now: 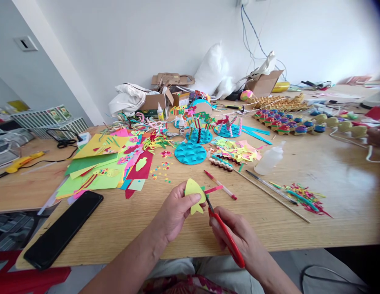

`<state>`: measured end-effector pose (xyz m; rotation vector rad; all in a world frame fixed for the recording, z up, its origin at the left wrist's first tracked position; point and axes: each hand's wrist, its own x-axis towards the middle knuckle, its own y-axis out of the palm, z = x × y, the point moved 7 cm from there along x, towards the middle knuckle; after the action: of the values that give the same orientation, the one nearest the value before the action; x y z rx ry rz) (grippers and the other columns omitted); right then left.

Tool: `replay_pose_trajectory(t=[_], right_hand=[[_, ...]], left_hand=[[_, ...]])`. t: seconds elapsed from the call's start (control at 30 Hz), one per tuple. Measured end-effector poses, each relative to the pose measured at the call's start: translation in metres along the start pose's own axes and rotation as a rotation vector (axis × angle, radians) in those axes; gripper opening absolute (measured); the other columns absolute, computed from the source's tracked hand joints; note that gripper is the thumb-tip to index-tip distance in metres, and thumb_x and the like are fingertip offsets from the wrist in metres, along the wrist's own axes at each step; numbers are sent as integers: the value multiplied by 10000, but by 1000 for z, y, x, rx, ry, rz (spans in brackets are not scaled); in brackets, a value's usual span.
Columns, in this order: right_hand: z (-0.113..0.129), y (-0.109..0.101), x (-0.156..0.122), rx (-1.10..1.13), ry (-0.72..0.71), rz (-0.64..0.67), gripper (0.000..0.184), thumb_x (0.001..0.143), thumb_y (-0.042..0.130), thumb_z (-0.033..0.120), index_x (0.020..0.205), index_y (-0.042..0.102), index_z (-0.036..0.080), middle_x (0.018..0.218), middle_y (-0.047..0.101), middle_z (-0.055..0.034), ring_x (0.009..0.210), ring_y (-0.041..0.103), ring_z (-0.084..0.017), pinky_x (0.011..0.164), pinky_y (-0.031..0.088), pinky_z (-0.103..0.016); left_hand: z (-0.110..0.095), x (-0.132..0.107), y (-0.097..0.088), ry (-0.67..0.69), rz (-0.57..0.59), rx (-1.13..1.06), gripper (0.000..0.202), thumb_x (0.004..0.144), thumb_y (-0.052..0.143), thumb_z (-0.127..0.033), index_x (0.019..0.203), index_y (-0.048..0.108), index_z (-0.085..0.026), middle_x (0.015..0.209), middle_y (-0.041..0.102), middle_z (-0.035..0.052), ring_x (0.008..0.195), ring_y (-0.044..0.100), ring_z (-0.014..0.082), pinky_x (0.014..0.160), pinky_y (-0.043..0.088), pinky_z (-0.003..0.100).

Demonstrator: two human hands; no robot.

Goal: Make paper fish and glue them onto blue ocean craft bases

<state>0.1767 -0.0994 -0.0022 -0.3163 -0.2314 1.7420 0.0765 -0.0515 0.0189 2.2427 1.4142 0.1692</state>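
My left hand (174, 210) pinches a yellow fish-shaped paper cutout (194, 195) above the near edge of the wooden table (331, 212). My right hand (239, 237) is closed on red-handled scissors (225, 232), whose blades point up at the right side of the cutout. A red-and-green strip of paper (213, 189) sticks out beside the cutout at the blade tips.
A black phone (64, 228) lies at the front left. Coloured paper sheets (101, 163) are piled on the left, blue paper discs (190, 153) in the middle. A clear glue bottle (269, 158), a pencil (220, 184), thin sticks (271, 195) and paper scraps (303, 196) lie to the right.
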Motion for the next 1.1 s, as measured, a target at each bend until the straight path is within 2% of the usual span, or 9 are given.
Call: replay_pose_trajectory(t=[0.23,0.73,1.1], right_hand=[[-1,0,-3,6,8,5,323,845,372,438,635,394,193,522,351,60,490,364,-86,458,284,-213],[-6,-1,-2,-22,13,-10,355,843,350,461,606,367,197,510,327,60,469,352,-81,436,273,-208],[0,-1,-2,-98,-16,-26,357,846,343,447,589,359,200,501,335,57,460,349,-82,424,270,-208]], left_hand=[[0,0,3,9,38,26,64,713,570,-194,744,530,-154,650,581,0,621,514,105,614,380,211],[3,1,-1,-35,16,44,89,700,586,-192,749,524,-151,667,587,2,621,530,104,601,385,210],[3,0,0,-20,11,64,81,706,578,-190,743,517,-152,657,558,-8,620,506,96,612,374,211]])
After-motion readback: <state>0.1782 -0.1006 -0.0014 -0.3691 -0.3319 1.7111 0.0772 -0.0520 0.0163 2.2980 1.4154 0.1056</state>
